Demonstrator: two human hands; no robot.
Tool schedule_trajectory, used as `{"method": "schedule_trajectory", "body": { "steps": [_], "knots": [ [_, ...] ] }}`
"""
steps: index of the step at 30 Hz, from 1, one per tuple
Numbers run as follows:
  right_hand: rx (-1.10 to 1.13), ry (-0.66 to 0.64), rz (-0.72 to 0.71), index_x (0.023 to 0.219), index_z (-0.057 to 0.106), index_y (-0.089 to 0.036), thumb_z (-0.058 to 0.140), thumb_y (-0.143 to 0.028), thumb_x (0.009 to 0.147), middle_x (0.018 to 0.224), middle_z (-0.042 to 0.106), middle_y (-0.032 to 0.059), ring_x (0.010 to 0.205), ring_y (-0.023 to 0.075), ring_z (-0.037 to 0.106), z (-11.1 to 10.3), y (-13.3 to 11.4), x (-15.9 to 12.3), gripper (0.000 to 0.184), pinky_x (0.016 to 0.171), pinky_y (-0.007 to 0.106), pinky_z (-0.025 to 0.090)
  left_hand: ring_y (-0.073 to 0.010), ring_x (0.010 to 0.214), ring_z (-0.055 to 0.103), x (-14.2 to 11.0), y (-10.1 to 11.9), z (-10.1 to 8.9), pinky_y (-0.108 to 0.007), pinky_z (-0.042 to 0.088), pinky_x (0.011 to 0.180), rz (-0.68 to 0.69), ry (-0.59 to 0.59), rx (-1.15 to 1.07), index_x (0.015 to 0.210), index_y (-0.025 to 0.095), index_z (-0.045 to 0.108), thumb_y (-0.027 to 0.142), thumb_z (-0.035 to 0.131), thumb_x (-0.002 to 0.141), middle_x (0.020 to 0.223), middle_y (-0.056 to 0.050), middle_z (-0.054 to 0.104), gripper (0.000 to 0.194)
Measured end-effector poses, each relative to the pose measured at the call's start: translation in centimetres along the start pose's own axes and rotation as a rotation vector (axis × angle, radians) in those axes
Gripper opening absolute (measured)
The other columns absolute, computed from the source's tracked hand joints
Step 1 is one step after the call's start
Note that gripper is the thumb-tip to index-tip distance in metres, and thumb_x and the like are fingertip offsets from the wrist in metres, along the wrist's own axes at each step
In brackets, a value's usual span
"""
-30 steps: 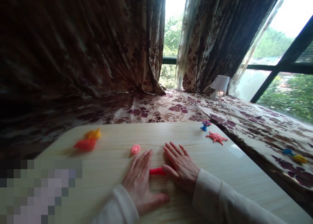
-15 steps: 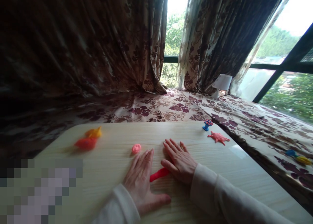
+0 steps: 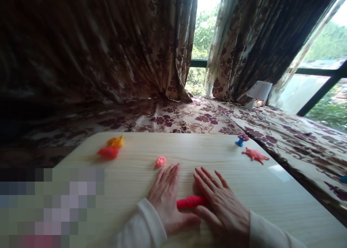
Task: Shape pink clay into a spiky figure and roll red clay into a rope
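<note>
A red clay roll [image 3: 189, 201] lies on the light wooden table [image 3: 135, 175] between my two hands. My left hand [image 3: 168, 201] rests flat on the table with its fingers stretched out, its thumb just below the roll's left end. My right hand [image 3: 221, 203] lies flat over the roll's right end, fingers spread and pointing away from me. Both arms wear white sleeves.
A small pink clay disc [image 3: 160, 161] sits just beyond my left fingers. Red [image 3: 108, 152] and orange [image 3: 116, 142] clay shapes lie at the far left. A blue mushroom figure [image 3: 240, 139] and a red crab-like figure [image 3: 255, 155] stand far right. A floral cloth [image 3: 189, 118], curtains and a small lamp [image 3: 257, 92] lie beyond.
My right hand has drawn back toward me over the red roll, and the roll has turned from tilted to nearly level. The left hand stays flat. The view has shifted left.
</note>
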State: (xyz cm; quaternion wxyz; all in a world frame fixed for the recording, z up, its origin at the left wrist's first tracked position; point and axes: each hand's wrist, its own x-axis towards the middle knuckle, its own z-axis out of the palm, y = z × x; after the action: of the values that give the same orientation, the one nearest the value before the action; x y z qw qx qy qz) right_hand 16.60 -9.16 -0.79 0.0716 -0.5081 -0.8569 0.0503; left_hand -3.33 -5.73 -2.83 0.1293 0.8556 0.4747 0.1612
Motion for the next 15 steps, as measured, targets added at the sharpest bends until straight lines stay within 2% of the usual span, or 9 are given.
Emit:
{"method": "schedule_trajectory", "body": {
  "steps": [3,6,8,11,13,15],
  "knots": [
    [-0.007,-0.036,0.127,0.14,0.028,-0.009,0.033,-0.054,0.089,0.147,0.022,0.0124,0.136,0.0303,0.019,-0.6,0.6,3.7,0.068,0.107,0.057,0.018,-0.035,0.134,0.024,0.1,0.0,-0.3,-0.054,0.021,0.109,-0.004,-0.018,-0.02,0.14,0.002,0.02,0.072,0.063,0.045,0.145,-0.021,0.03,0.125],
    [-0.013,-0.024,0.157,0.14,0.029,-0.006,0.034,-0.053,0.089,0.147,0.022,0.0147,0.136,0.0315,0.018,-0.6,0.7,4.6,0.069,0.107,0.058,0.018,-0.0364,0.134,0.024,0.1,0.0,-0.4,-0.056,0.022,0.109,-0.001,-0.011,-0.034,0.14,0.002,0.02,0.071,0.064,0.044,0.144,-0.022,0.031,0.126],
    [-0.03,0.008,0.107,0.141,0.026,-0.009,0.034,-0.053,0.089,0.148,0.021,0.0125,0.136,0.0302,0.018,-0.1,0.4,3.1,0.068,0.107,0.057,0.018,-0.0364,0.133,0.025,0.1,-0.1,-0.2,-0.055,0.022,0.109,0.006,-0.003,-0.03,0.14,0.003,0.02,0.071,0.064,0.045,0.144,-0.023,0.031,0.125],
    [-0.091,0.114,-0.091,0.144,0.012,-0.012,0.037,-0.051,0.089,0.147,0.024,0.0125,0.135,0.031,0.023,0.9,-0.2,-1.0,0.072,0.105,0.057,0.024,-0.0349,0.133,0.027,0.0,-0.4,0.3,-0.051,0.022,0.11,0.044,0.04,-0.009,0.14,0.003,0.019,0.073,0.06,0.049,0.143,-0.022,0.033,0.122],
    [-0.13,0.138,-0.215,0.145,0.003,-0.013,0.042,-0.053,0.087,0.144,0.03,0.0144,0.131,0.0312,0.032,1.5,-0.4,-3.4,0.08,0.102,0.052,0.031,-0.0333,0.133,0.029,-0.1,-0.5,0.7,-0.049,0.022,0.11,0.073,0.093,0.004,0.141,0.004,0.018,0.073,0.058,0.053,0.143,-0.021,0.034,0.119],
    [-0.141,0.131,-0.261,0.145,0.001,-0.014,0.044,-0.053,0.086,0.142,0.034,0.0147,0.129,0.0301,0.036,1.8,-0.4,-4.4,0.084,0.1,0.047,0.034,-0.0324,0.132,0.03,-0.2,-0.7,1.0,-0.048,0.022,0.11,0.081,0.133,0.009,0.141,0.005,0.017,0.073,0.056,0.054,0.143,-0.021,0.035,0.117]
  ]
}}
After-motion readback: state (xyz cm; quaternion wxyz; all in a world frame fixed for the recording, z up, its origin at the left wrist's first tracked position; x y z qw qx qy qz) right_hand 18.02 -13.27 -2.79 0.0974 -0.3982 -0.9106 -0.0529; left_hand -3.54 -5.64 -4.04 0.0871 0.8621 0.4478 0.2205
